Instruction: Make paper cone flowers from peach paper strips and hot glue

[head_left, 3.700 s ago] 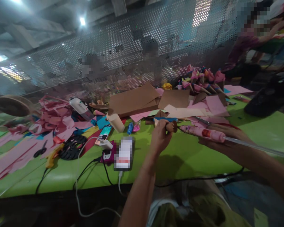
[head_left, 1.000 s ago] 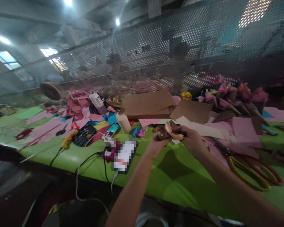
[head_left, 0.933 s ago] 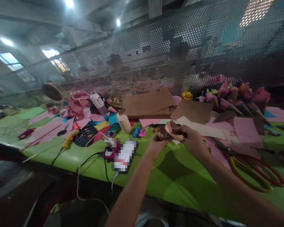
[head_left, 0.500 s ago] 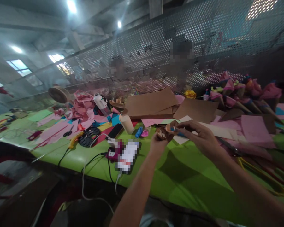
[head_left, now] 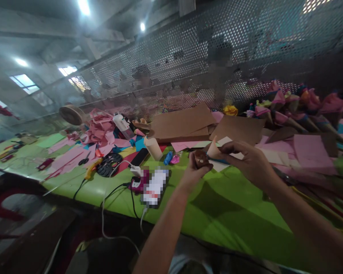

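Observation:
My left hand (head_left: 193,173) is closed around a small brown paper piece (head_left: 201,158), held just above the green table (head_left: 223,213). My right hand (head_left: 250,163) pinches a pale peach paper petal (head_left: 214,152) right beside the brown piece, touching it. Both hands meet near the table's middle, in front of flat brown cardboard sheets (head_left: 183,123).
A phone (head_left: 156,186) on a charging cable and a power strip lie left of my hands. Pink paper scraps (head_left: 98,131), scissors (head_left: 84,160), a white bottle (head_left: 121,125) and a paper roll (head_left: 154,148) sit further left. Finished paper cones (head_left: 288,108) crowd the back right. A perforated screen separates other people.
Earlier my right hand held a pink glue gun; it is gone from the hand. Since then the right hand has taken a peach petal and brought it up against the brown piece.

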The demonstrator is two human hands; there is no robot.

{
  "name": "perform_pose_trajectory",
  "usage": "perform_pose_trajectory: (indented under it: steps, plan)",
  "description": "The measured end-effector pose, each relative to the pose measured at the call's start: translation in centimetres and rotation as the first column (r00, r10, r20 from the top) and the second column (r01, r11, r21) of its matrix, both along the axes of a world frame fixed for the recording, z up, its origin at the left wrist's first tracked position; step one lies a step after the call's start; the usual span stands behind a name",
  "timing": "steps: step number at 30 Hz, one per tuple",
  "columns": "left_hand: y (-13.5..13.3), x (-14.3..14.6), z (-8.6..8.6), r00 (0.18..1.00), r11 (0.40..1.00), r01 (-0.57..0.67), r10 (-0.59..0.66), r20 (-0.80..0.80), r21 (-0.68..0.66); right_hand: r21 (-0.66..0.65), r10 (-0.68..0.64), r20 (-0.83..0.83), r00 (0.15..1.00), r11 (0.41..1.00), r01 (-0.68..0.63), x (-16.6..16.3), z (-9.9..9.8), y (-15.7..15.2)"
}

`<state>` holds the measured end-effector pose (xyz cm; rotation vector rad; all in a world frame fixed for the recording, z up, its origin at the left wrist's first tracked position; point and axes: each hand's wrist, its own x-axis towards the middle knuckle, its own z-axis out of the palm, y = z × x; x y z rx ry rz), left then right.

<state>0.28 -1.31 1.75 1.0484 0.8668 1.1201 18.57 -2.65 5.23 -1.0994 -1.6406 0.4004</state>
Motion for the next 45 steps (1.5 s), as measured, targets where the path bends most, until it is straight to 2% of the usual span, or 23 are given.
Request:
perform_pose_trajectory:
  steps: [2, 5, 12, 21, 28, 33, 39, 45]
  plan:
    - [0.0, -0.2, -0.1, 0.998, 0.998, 0.055, -0.056, -0.034, -0.035, -0.067, -0.006, -0.12, 0.993, 0.998, -0.002, 0.0, 0.5, -0.3]
    - [-0.1, -0.3, -0.2, 0.992, 0.992, 0.118, -0.12, -0.046, -0.043, -0.107, 0.013, -0.191, 0.982, 0.994, -0.034, -0.4, 1.1, -1.0]
    - [0.1, -0.1, -0.6, 0.987, 0.979, 0.16, -0.158, -0.023, 0.127, 0.023, -0.022, -0.079, 0.997, 0.999, 0.024, -1.1, 1.3, -1.9]
    - [0.3, 0.0, -0.6, 0.989, 0.974, 0.109, -0.085, -0.123, 0.2, -0.016, -0.031, -0.049, 0.998, 0.999, 0.031, -1.4, 1.6, -2.4]
    - [0.3, -0.1, -1.2, 0.974, 0.959, 0.1, -0.04, -0.223, 0.266, 0.012, -0.053, 0.011, 0.999, 0.999, 0.053, -1.8, 1.6, -2.6]
    - [0.2, 0.0, -1.2, 0.97, 0.955, 0.123, -0.058, -0.235, 0.272, 0.036, -0.061, 0.024, 0.998, 0.998, 0.06, -2.0, 1.5, -2.6]
    - [-0.1, 0.0, -1.0, 0.958, 0.945, 0.137, -0.05, -0.281, 0.298, -0.002, -0.048, 0.022, 0.999, 0.999, 0.048, -2.2, 1.5, -2.6]
    - [-0.2, 0.0, -0.9, 0.906, 0.923, 0.167, -0.005, -0.422, 0.347, -0.062, 0.003, -0.018, 1.0, 0.998, -0.005, -2.2, 1.2, -2.4]
